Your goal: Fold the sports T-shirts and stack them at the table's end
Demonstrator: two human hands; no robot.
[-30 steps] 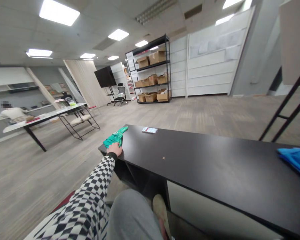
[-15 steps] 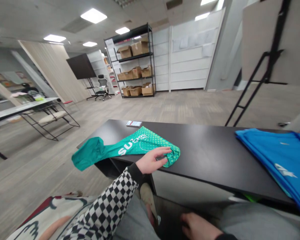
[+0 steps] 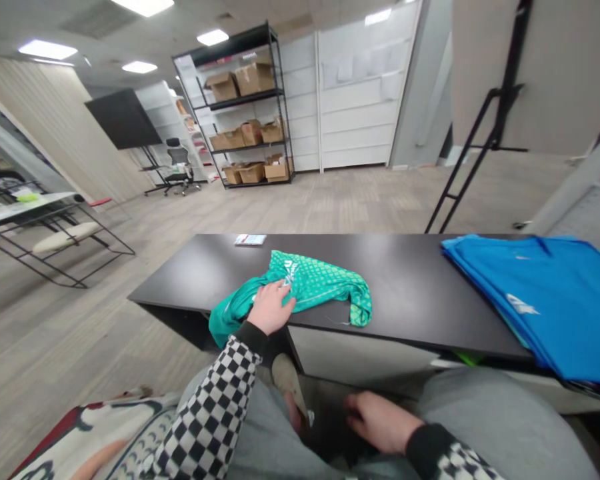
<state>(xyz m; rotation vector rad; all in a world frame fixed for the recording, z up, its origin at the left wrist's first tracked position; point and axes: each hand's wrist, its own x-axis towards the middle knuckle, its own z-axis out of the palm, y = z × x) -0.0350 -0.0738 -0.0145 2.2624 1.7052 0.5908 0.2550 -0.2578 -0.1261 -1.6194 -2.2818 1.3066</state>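
A green patterned garment (image 3: 313,287) with white lettering lies crumpled on the black table (image 3: 410,287), one end drooping over the near edge. My left hand (image 3: 273,308), in a checkered sleeve, rests on its left part with fingers curled into the cloth. My right hand (image 3: 380,420) lies low between my grey-trousered knees, below the table edge, fingers loosely curled and holding nothing I can see. A stack of blue folded garments (image 3: 535,300) sits on the table's right end.
A small white card or packet (image 3: 250,239) lies at the table's far edge. Beyond are a black shelf rack with cardboard boxes (image 3: 240,113), an easel's black legs (image 3: 475,153), a wire-frame bench (image 3: 65,240) and a patterned rug (image 3: 105,433) at my left.
The view has swung right and down. My left hand dragged the green garment along the table toward me, bunching it; my right hand came into view by my knees.
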